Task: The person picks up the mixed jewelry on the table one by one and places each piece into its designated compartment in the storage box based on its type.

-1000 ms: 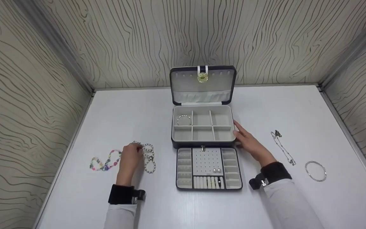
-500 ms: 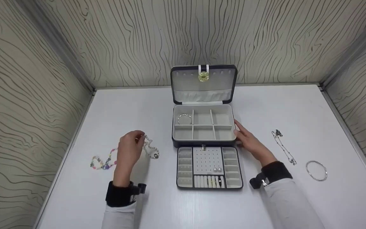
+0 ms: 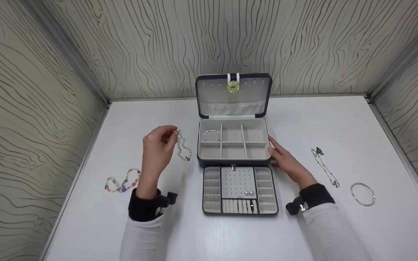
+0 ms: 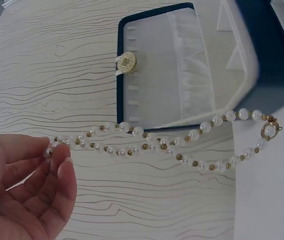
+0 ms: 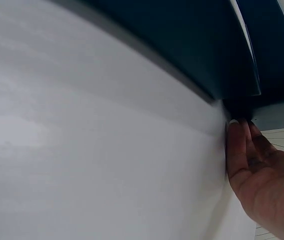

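My left hand (image 3: 160,146) pinches one end of a pearl necklace (image 4: 202,134) between thumb and fingertips, left of the jewelry box (image 3: 203,162). White pearls alternate with small gold beads, and a gold ring-like piece sits at the far end. In the head view the necklace hangs above the table. My right hand (image 3: 288,163) rests against the box's right side, its fingers touching the dark wall low down in the right wrist view. The box's lid stands raised. A beaded bracelet (image 3: 212,130) lies in its back left compartment.
A tray (image 3: 213,214) with pearl earrings (image 3: 249,193) and rings in slots lies before the box. Colorful beaded bracelets (image 3: 123,189) lie at left on the white table (image 3: 230,239). A thin chain necklace (image 3: 326,168) and a silver bangle (image 3: 353,197) lie at right.
My left hand has lifted the pearl necklace off the table and carried it up and to the right, toward the box. The right hand stays at the box's side.
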A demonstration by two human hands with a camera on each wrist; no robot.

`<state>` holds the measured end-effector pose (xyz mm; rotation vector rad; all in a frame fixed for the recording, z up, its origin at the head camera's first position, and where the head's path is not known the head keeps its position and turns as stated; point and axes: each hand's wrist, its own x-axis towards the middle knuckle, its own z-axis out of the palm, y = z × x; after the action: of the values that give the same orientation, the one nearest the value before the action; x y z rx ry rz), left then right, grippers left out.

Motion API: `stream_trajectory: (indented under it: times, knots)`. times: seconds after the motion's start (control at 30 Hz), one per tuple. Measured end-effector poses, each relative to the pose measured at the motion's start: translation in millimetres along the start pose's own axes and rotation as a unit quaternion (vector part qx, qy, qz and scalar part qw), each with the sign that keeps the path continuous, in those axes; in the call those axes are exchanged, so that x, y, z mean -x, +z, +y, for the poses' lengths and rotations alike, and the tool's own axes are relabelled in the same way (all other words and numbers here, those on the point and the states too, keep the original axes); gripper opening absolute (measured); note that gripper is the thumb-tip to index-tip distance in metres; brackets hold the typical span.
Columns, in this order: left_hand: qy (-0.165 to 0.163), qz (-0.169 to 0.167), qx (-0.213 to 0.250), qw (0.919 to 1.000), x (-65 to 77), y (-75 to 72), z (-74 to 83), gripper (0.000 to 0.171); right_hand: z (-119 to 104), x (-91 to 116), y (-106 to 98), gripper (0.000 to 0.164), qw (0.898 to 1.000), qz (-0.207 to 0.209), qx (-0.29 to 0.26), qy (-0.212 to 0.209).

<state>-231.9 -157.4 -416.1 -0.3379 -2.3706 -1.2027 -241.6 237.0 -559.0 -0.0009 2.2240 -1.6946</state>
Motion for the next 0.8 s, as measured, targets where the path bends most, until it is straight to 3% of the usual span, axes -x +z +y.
stream_trajectory:
  times: [0.13, 0.4, 0.57, 0.8]
  knots:
    - [0.021, 0.004, 0.039, 0.9990, -14.7, 7.6, 14.0, 0.011, 0, 0, -1, 0.064, 1.000, -0.002, 0.001, -0.004]
    - [0.047, -0.020, 0.066, 0.9965, -31.5, 28.7, 28.2, 0.011, -2, 1, 0, 0.065, 1.000, 0.009, 0.017, -0.007]
    - [0.051, -0.040, 0.074, 0.9951, -32.8, 43.5, 26.6, 0.010, -4, 2, 0, 0.063, 1.000, 0.013, 0.010, -0.012]
    - [0.027, -0.082, 0.066, 0.9940, -28.6, 63.4, 16.1, 0.011, -4, 2, 1, 0.063, 1.000, 0.011, 0.003, -0.012]
